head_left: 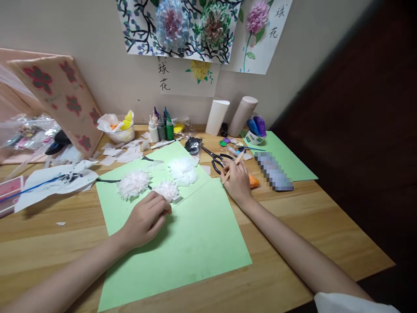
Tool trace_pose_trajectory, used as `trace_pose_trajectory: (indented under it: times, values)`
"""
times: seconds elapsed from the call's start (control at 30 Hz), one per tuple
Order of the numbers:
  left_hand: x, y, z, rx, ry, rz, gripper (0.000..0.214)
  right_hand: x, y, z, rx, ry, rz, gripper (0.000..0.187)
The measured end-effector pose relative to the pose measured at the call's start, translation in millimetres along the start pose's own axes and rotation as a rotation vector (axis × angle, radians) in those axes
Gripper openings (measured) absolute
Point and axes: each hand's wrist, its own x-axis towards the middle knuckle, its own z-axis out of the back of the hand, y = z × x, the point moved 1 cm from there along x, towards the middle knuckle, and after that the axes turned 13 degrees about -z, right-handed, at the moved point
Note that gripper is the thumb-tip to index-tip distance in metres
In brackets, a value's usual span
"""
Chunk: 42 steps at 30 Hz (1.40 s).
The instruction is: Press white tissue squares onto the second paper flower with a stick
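Observation:
My left hand rests on a green paper sheet, fingers curled, its fingertips touching a small white tissue flower. A larger white tissue flower lies just left of it and a third tissue flower sits behind. My right hand is at the sheet's right edge, closed around a thin wooden stick that points up and to the right. Black scissors lie just behind that hand. An orange object shows beside the right wrist.
Small paint bottles, a bowl with yellow and white scraps, paper scraps and two white rolls stand along the wall. A second green sheet lies at right. Crumpled paper with a blue stick lies at left. The table edge drops off right.

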Motion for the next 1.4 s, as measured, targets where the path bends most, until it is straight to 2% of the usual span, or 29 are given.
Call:
trace_pose_trajectory:
  times: [0.13, 0.27, 0.37, 0.43, 0.57, 0.7, 0.77, 0.83, 0.97, 1.2, 1.4]
  values:
    - [-0.1, -1.2, 0.6, -0.009, -0.008, 0.000, 0.018, 9.9, -17.7, -4.2, -0.056, -0.064, -0.102, 0.011]
    - [0.1, -1.4, 0.1, -0.014, -0.003, 0.017, 0.018, 12.6, -27.0, -3.1, 0.045, -0.068, -0.145, 0.006]
    - [0.5, -1.3, -0.4, -0.012, -0.007, 0.016, 0.019, 9.7, -17.9, 2.4, 0.206, -0.065, -0.163, 0.010]
    - [1.0, -1.1, -0.3, -0.006, -0.014, 0.022, 0.019, 4.8, -0.7, 7.6, 0.391, -0.004, -0.144, 0.014]
    - [2.3, -1.1, -0.1, 0.028, -0.004, 0.035, 0.025, -9.4, 49.8, 16.2, 0.816, 0.378, -0.066, 0.017]
    - [2.2, -1.7, -2.3, 0.117, 0.063, 0.020, 0.028, -23.6, 87.5, 17.0, 1.067, 0.943, 0.040, 0.021]
    - [1.0, -1.5, -3.8, 0.164, 0.087, 0.039, 0.025, -29.8, 94.5, 13.4, 1.115, 1.069, 0.035, 0.023]
    - [-0.2, -0.9, -4.8, 0.203, 0.088, 0.072, 0.024, -35.2, 96.1, 8.1, 1.109, 1.032, -0.018, 0.023]
    - [-1.4, 0.3, -5.0, 0.261, 0.030, 0.122, 0.024, -42.5, 97.3, -1.0, 1.021, 0.847, -0.087, 0.020]
    - [-1.8, 2.9, -5.4, 0.289, -0.021, 0.189, 0.024, -39.9, 106.8, -4.8, 0.858, 0.675, -0.025, 0.019]
    - [0.3, 0.3, -5.1, 0.273, -0.028, 0.226, 0.018, -39.8, 109.9, -10.7, 0.809, 0.604, -0.001, 0.020]
